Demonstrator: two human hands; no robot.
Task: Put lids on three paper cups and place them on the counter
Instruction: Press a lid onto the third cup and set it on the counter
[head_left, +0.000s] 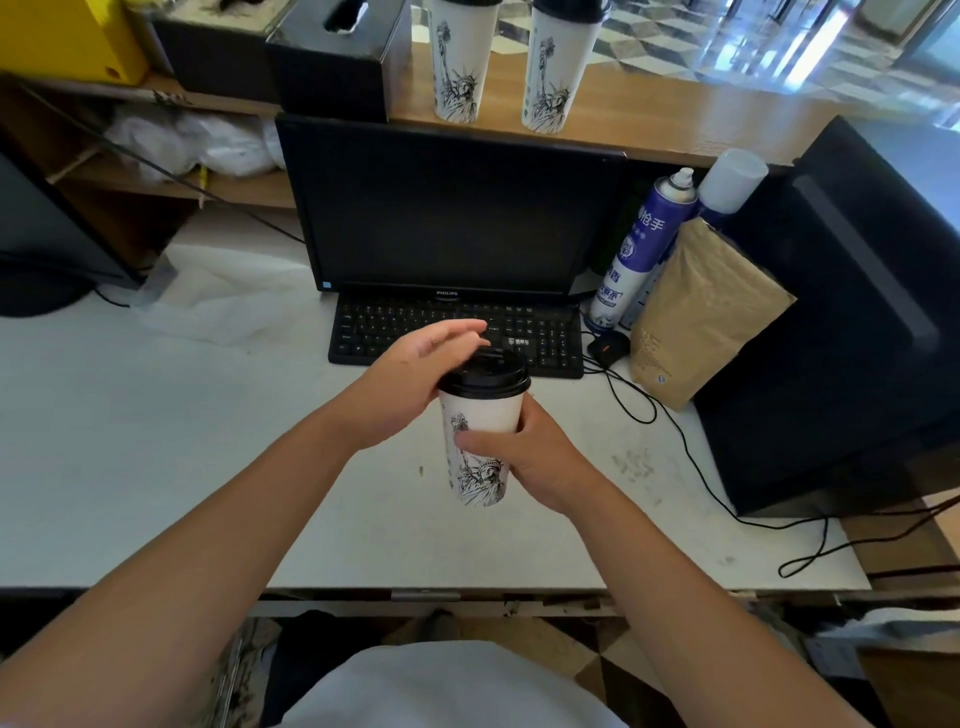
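Observation:
My right hand (540, 457) grips a tall white paper cup (480, 415) with a Statue of Liberty print, held above the desk. A black lid (485, 375) sits on the cup's rim. My left hand (410, 379) is beside and just above the lid, fingers spread, its palm near the lid's left edge. Two more printed cups (460, 67) (556, 73) with dark lids stand upright side by side on the wooden counter (675, 119) behind the monitor; their tops are cut off by the frame.
A black monitor (457, 208) and keyboard (540, 338) stand in front of me on the white desk (156, 441). Blue spray cans (644, 244), a brown paper bag (696, 312), a mouse (608, 345) and a black box (852, 322) sit to the right. A tissue box (337, 57) rests on the counter.

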